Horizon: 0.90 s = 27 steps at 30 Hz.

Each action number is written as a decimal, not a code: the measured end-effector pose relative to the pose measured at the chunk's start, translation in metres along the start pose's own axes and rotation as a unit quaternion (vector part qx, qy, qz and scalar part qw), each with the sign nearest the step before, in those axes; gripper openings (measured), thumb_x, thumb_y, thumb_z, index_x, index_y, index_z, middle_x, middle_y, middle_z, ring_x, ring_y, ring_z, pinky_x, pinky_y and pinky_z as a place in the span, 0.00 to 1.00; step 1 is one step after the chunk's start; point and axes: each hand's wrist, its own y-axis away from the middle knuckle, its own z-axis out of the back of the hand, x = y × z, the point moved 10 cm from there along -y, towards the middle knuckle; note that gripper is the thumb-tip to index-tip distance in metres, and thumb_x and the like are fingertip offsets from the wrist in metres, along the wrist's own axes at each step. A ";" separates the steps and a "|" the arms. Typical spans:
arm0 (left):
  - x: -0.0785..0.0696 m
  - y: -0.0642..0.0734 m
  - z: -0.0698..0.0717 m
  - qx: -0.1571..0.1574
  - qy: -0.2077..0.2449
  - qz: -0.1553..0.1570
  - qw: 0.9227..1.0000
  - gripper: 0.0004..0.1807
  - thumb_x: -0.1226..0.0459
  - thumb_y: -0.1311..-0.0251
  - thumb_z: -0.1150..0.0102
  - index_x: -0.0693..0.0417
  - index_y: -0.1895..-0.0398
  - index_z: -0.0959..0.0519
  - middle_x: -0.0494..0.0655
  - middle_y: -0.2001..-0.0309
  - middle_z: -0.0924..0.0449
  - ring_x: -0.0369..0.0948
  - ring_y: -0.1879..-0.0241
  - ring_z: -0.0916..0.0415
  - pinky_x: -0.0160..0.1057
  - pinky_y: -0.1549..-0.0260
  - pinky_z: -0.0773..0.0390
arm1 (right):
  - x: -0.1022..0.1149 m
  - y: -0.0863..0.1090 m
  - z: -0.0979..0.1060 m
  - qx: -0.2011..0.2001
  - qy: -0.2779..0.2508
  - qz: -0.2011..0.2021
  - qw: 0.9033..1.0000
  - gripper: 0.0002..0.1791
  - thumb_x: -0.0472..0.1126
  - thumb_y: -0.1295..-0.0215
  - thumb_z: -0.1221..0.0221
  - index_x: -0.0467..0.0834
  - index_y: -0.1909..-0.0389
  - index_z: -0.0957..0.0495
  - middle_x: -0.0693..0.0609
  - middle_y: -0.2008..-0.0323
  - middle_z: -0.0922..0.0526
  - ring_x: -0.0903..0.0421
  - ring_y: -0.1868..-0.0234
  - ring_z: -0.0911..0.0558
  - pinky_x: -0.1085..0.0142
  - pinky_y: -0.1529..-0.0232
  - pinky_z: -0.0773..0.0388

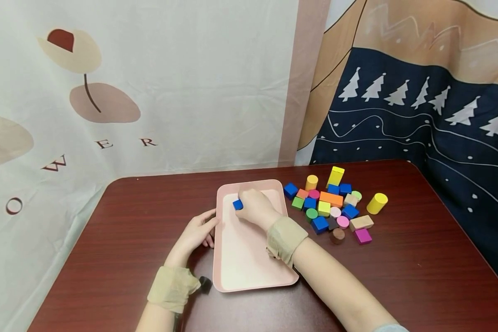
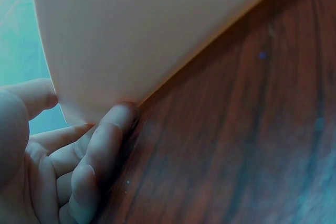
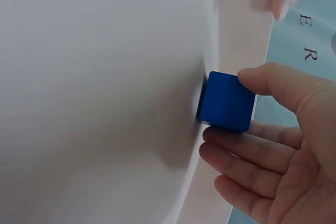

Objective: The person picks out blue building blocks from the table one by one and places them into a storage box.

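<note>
My right hand (image 1: 255,206) is over the far part of a pink tray (image 1: 249,258). It pinches a blue cube (image 3: 228,102) between thumb and fingers, close above the pale tray floor. In the head view the cube shows at the fingertips near the tray's upper left. At the tray's left side, my left hand (image 1: 196,231) holds the rim. The left wrist view shows the thumb (image 2: 39,95) against the rim and curled fingers (image 2: 102,148) at the base of the outer wall.
Right of the tray sits a cluster of coloured wooden blocks, among them an orange block (image 1: 331,199), a yellow cylinder (image 1: 376,203) and a magenta block (image 1: 363,236). All stand on a dark red-brown table (image 1: 402,276). Printed cloths (image 1: 207,87) hang behind its far edge.
</note>
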 end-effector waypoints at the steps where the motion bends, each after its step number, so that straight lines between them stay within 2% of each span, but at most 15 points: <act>1: 0.000 0.000 0.000 0.000 0.001 0.000 1.000 0.26 0.60 0.30 0.49 0.62 0.32 0.35 0.52 0.84 0.26 0.45 0.89 0.25 0.37 0.89 0.28 | 0.000 0.000 0.000 0.000 0.001 0.000 1.000 0.10 0.42 0.44 0.34 0.43 0.73 0.25 0.54 0.81 0.27 0.58 0.78 0.29 0.66 0.75 0.31; 20: 0.002 0.000 0.001 -0.004 -0.012 0.024 1.000 0.30 0.55 0.32 0.48 0.59 0.31 0.37 0.53 0.86 0.26 0.46 0.89 0.25 0.36 0.88 0.28 | -0.001 0.000 -0.003 -0.015 -0.008 -0.012 1.000 0.11 0.42 0.44 0.34 0.40 0.67 0.23 0.53 0.80 0.27 0.57 0.77 0.27 0.65 0.73 0.30; 27: 0.002 0.000 0.001 -0.001 -0.007 0.016 1.000 0.30 0.55 0.31 0.48 0.61 0.31 0.37 0.53 0.86 0.26 0.47 0.88 0.25 0.37 0.88 0.28 | 0.001 0.001 -0.004 -0.014 0.000 -0.011 1.000 0.13 0.42 0.44 0.34 0.40 0.62 0.23 0.52 0.75 0.23 0.57 0.75 0.26 0.65 0.71 0.28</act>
